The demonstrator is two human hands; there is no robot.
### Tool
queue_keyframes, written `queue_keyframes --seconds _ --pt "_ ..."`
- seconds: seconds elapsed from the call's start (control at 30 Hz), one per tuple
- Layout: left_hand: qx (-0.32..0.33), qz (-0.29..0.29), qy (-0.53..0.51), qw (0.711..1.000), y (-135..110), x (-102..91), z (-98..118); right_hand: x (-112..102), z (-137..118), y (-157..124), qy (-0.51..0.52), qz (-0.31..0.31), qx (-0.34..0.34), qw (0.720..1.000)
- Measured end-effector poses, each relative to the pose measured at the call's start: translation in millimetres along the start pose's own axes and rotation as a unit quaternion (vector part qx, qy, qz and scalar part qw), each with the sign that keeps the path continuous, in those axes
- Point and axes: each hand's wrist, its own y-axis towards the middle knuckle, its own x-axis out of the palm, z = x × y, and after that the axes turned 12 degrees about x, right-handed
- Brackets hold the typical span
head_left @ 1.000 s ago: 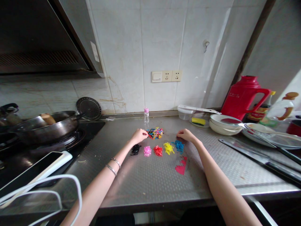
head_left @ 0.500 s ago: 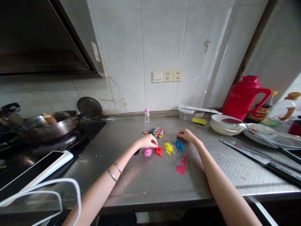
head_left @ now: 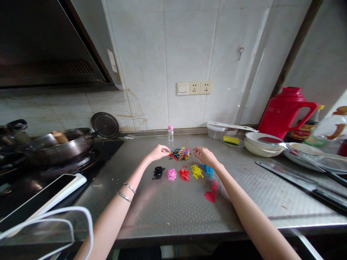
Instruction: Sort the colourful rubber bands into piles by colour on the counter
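A mixed heap of small coloured rubber bands [head_left: 180, 154] lies on the steel counter [head_left: 173, 206]. In front of it sit sorted little piles: black [head_left: 158, 172], pink [head_left: 171, 174], red [head_left: 184, 174], yellow [head_left: 196, 171] and blue [head_left: 208, 170]. My left hand [head_left: 158, 152] pinches at the heap's left edge, fingers closed. My right hand [head_left: 204, 155] hovers at the heap's right side with fingers curled loosely apart. What the left fingers grip is too small to make out.
A red scrap [head_left: 211, 193] lies near the piles. A small bottle with a pink cap [head_left: 170, 133] stands behind the heap. A pan [head_left: 54, 144] sits on the stove at left, a tablet [head_left: 38, 200] near it. Bowls [head_left: 261, 143], a red thermos jug [head_left: 284, 110] and knives [head_left: 300, 182] are at right.
My left hand went from the heap down to the red pile and has returned to the heap. My right hand has shifted left, from above the blue pile to the heap's right side.
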Motion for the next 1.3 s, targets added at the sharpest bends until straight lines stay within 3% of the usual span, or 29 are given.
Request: queue_keyframes --seconds 0.3,0.53,0.8,1.0,1.3 --pt "-0.051 0.123 -0.004 0.991 -5 -26.3 -22 13 -26 15 -0.037 -0.035 -0.04 0.998" --pt "-0.043 0.124 -0.001 0.991 -5 -28.1 -23 15 -45 25 -0.123 -0.074 -0.067 0.987" --pt "-0.034 0.118 0.006 0.992 -5 -27.6 -24 18 -40 30 -0.128 -0.068 -0.038 0.989" --pt "-0.033 0.112 -0.001 0.993 -4 -26.1 -25 22 -27 31 -0.077 -0.048 -0.007 0.996" --pt "-0.029 0.098 0.01 0.995 -3 -16.7 -23 10 -3 35 0.109 -0.025 0.01 0.994"
